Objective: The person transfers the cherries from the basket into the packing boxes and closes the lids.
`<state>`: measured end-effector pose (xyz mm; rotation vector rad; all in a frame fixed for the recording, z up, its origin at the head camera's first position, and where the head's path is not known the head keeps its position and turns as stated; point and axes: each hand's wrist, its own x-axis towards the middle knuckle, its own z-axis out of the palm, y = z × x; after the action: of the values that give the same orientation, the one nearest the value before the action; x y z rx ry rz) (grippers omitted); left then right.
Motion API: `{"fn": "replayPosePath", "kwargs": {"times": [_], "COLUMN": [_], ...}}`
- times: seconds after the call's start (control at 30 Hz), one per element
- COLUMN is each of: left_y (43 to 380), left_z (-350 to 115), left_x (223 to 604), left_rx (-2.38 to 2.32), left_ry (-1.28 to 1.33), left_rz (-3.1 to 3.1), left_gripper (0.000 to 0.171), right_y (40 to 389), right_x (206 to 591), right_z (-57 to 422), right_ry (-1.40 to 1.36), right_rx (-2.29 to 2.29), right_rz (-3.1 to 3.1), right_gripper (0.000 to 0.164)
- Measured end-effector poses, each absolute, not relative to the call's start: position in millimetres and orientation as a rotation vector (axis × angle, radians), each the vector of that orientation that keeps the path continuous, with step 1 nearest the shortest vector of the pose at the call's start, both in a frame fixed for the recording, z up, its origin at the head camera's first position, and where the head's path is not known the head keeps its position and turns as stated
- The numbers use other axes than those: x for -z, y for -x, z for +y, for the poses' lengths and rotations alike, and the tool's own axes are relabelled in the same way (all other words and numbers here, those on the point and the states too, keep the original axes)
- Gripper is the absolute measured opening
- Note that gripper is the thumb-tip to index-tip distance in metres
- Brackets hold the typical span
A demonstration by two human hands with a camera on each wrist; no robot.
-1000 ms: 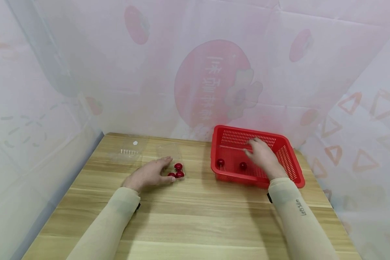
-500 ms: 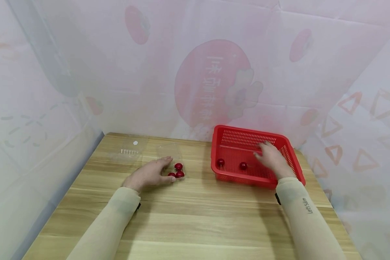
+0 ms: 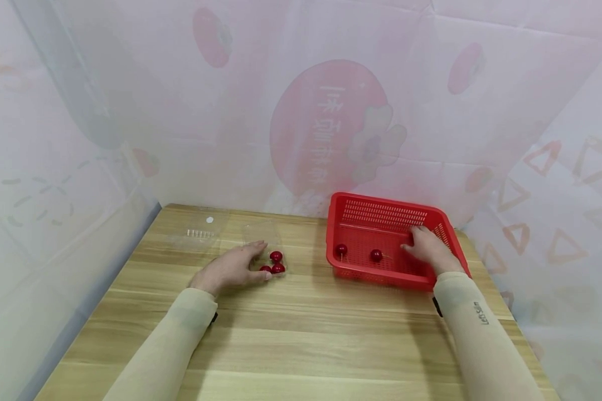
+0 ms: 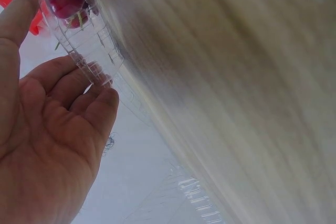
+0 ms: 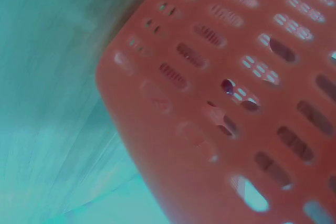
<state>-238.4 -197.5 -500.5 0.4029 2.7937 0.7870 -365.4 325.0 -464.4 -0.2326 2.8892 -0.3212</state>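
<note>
In the head view my left hand (image 3: 233, 269) holds a small clear plastic box (image 4: 86, 51) by its sides, fingers on one side and thumb on the other. Inside it lie several dark red cherries (image 3: 276, 257), some with green stems in the left wrist view. My right hand (image 3: 430, 248) reaches down inside the red plastic basket (image 3: 381, 277), toward its right end. Whether its fingertips hold anything is hidden. Two cherries lie on the basket floor: one cherry (image 3: 341, 250) at the left and one cherry (image 3: 376, 255) nearer the middle. Through the basket's slots, the right wrist view shows a dark round spot (image 5: 227, 86).
Another clear plastic container (image 3: 199, 234) lies at the back left of the wooden table (image 3: 291, 334). A printed curtain (image 3: 241, 139) hangs right behind the table. The perforated basket wall (image 5: 142, 140) stands between the right wrist camera and the hand.
My right hand has moved to the right and lower inside the basket, away from the middle cherry. The left hand and the box have stayed in place.
</note>
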Motion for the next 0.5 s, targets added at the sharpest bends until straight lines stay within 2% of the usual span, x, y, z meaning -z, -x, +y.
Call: {"fn": "replayPosePath", "kwargs": {"times": [0.3, 0.5], "left_y": [238.9, 238.2], "left_z": [-195.9, -195.7], "left_x": [498.7, 499.3], "left_rx": [-0.775, -0.775], "left_ry": [-0.401, -0.394], "left_rz": [2.792, 2.792], "left_gripper": [0.094, 0.095], "right_y": [387.8, 382.9], "right_x": [484.6, 479.7], "right_z": [342.3, 334.0], "right_ry": [0.233, 0.212], "right_rx": [0.296, 0.294], "right_rz": [2.772, 2.756], "right_gripper": [0.084, 0.079]}}
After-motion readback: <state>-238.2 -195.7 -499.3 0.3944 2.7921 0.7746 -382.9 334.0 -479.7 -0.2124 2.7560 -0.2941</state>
